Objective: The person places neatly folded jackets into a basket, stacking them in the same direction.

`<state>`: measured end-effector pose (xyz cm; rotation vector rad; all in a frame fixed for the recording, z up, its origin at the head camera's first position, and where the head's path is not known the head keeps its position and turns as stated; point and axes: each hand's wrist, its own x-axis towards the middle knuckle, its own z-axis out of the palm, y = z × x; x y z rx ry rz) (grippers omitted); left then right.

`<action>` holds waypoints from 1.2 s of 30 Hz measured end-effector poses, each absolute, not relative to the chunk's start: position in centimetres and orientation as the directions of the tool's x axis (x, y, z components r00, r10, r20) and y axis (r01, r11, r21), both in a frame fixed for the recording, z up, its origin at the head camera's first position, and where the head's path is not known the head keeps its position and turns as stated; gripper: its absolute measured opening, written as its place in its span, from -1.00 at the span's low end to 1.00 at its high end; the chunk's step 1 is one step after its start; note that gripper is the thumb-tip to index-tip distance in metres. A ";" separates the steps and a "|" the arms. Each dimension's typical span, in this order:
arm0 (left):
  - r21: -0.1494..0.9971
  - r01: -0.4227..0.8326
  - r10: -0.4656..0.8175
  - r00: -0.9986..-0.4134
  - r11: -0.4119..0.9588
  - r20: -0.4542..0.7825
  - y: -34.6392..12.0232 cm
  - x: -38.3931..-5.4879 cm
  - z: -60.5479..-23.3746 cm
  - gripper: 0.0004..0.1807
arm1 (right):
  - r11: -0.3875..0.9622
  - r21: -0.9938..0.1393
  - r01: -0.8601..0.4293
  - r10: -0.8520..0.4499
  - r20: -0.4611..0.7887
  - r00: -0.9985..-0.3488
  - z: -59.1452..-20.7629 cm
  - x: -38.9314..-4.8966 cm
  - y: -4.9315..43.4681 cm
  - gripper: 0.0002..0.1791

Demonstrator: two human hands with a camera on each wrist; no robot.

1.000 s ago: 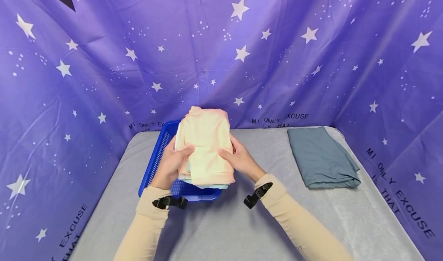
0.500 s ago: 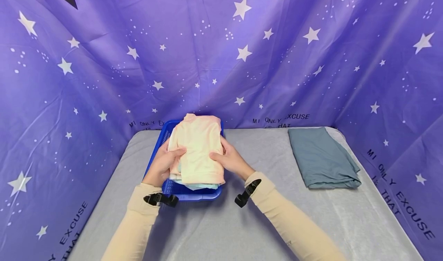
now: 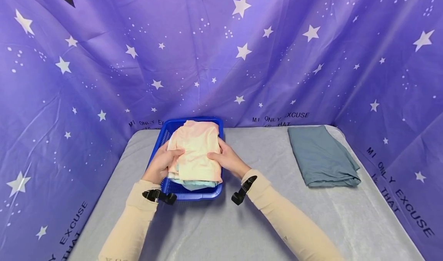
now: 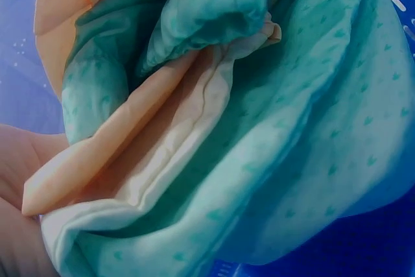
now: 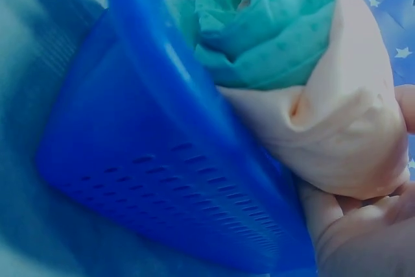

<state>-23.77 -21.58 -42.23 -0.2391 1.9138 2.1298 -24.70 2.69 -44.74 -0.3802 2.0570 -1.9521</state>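
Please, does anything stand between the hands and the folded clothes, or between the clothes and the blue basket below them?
Nothing visible does. The left hand and right hand hold the clothes directly, over the basket. Only its rim, close to the clothes' right side, might perhaps catch them.

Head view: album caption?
Left hand and right hand hold folded clothes at a blue basket, blue-grey cloth lying apart.

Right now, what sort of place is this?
Possibly a makeshift filming booth: a starry curtain rises on three sides of a gray table that bears a basket and a folded cloth.
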 end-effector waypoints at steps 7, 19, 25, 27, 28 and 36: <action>0.930 -0.352 0.120 -0.933 -0.104 -0.339 -21.7 -24.7 -42.3 -0.22 | 0.068 -0.997 0.025 -0.376 -0.049 -0.925 -44.7 -25.5 2.5 -0.12; 0.906 -0.404 0.137 -0.912 -0.126 -0.387 -22.1 -26.5 -42.9 -0.09 | 0.020 -0.993 0.119 -0.431 -0.117 -0.895 -44.3 -26.0 2.3 -0.02; 0.911 -0.407 0.063 -0.913 -0.069 -0.403 -22.1 -26.5 -43.0 0.08 | 0.039 -0.982 0.184 -0.472 -0.180 -0.863 -43.9 -25.6 2.3 -0.01; 0.910 -0.412 0.051 -0.911 -0.046 -0.410 -22.1 -26.5 -43.0 0.10 | 0.036 -0.984 0.177 -0.472 -0.173 -0.864 -43.9 -25.4 2.3 -0.03; 0.911 -0.412 0.050 -0.911 -0.032 -0.410 -22.2 -26.4 -43.1 0.09 | 0.036 -0.985 0.172 -0.470 -0.168 -0.866 -43.9 -25.3 2.2 -0.03; 0.930 -0.347 0.103 -0.928 0.118 -0.359 -22.1 -26.5 -43.6 -0.12 | 0.140 -0.988 0.068 -0.405 -0.120 -0.907 -43.1 -24.1 2.3 0.04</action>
